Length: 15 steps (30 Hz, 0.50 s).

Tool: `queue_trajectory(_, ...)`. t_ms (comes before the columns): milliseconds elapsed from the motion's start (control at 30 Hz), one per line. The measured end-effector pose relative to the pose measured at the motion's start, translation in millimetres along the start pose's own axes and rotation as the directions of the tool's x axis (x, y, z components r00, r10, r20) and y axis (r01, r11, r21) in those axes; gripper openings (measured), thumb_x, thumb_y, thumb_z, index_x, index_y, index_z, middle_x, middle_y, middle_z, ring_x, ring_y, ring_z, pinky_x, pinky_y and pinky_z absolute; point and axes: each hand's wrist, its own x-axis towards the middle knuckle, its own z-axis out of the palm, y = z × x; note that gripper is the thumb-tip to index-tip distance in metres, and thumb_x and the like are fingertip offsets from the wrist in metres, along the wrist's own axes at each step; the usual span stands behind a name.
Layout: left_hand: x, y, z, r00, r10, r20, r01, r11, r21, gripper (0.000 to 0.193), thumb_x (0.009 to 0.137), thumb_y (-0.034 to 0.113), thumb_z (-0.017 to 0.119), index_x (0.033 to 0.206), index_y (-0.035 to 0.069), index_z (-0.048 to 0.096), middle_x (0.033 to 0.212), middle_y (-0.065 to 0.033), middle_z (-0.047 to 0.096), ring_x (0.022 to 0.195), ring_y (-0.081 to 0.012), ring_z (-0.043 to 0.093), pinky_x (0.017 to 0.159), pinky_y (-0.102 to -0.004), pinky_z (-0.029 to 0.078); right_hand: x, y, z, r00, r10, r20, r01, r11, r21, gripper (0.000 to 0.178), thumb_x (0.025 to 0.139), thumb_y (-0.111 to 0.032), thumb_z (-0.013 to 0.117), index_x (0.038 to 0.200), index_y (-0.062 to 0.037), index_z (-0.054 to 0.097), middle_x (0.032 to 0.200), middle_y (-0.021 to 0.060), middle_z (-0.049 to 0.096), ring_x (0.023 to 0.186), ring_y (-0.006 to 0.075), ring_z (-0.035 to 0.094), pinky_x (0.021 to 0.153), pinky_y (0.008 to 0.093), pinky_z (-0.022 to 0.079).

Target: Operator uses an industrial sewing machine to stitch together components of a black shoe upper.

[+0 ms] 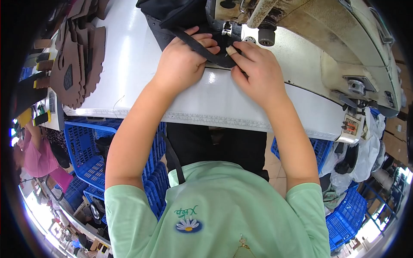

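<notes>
White worktable (pixel 129 56), glossy under the light, carries a pale sewing machine (pixel 344 41) whose arm sweeps across the upper right. A measuring scale (pixel 211 119) runs along the table's front edge. On the left lies a pile of brown cut pieces (pixel 73 56) with scalloped edges, well apart from the hands. Below the table are a blue crate (pixel 88 150) on one side and another blue crate (pixel 346 215) on the other, with crumpled plastic bags (pixel 365 148) near it; a co-worker in pink (pixel 41 157) shows at the far left

Black fabric (pixel 161 13) lies on the table by the presser foot (pixel 227 29), cut off by the upper edge of the view. Its folds merge in the dark, so the seam and what sits under the foot are hard to make out

A narrow black strip (pixel 188 41) curves from the fabric across the left hand (pixel 180 60), whose bent fingers reach beneath it and rest on the fabric; whether they clasp it cannot be told. The right hand (pixel 260 71) has its thumb and fingers partly bent, touching the strip's near bend just below the foot; whether they pinch it is likewise unclear
</notes>
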Motion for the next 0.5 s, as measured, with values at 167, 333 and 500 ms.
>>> queue_trajectory(167,0,-2,2,1.0,0.008,-0.012,-0.008,1.0,-0.014,0.038,0.065,-0.008,0.061,0.098,0.006,0.074,0.108,-0.0082,0.071,0.113,-0.0265,0.064,0.107,-0.0465,0.045,-2,-1,1,1.0,-0.009,-0.01,0.009,1.0,-0.018,0.033,0.076,-0.014,0.068,0.107,-0.0035,0.071,0.115,0.0101,0.067,0.109,0.0267,0.061,0.09,0.0414,0.048)
queue_trajectory(333,3,-10,1,1.0,0.018,-0.008,-0.018,1.0,-0.008,0.037,0.067,-0.007,0.061,0.098,0.007,0.074,0.108,-0.0077,0.071,0.111,-0.0264,0.064,0.107,-0.0457,0.046,0,-3,5,1.0,-0.011,-0.015,0.01,0.999,-0.041,0.033,0.078,-0.014,0.068,0.109,-0.003,0.071,0.117,0.0107,0.067,0.111,0.0273,0.061,0.092,0.0416,0.048)
queue_trajectory(500,8,-18,4,0.999,0.04,-0.029,-0.041,0.999,-0.011,0.036,0.067,-0.007,0.061,0.097,0.007,0.075,0.107,-0.0077,0.071,0.11,-0.0264,0.065,0.107,-0.0455,0.046,2,-1,10,1.0,0.018,-0.023,-0.019,0.999,-0.042,0.032,0.08,-0.014,0.068,0.11,-0.0024,0.071,0.117,0.0111,0.067,0.108,0.0282,0.061,0.092,0.0421,0.048)
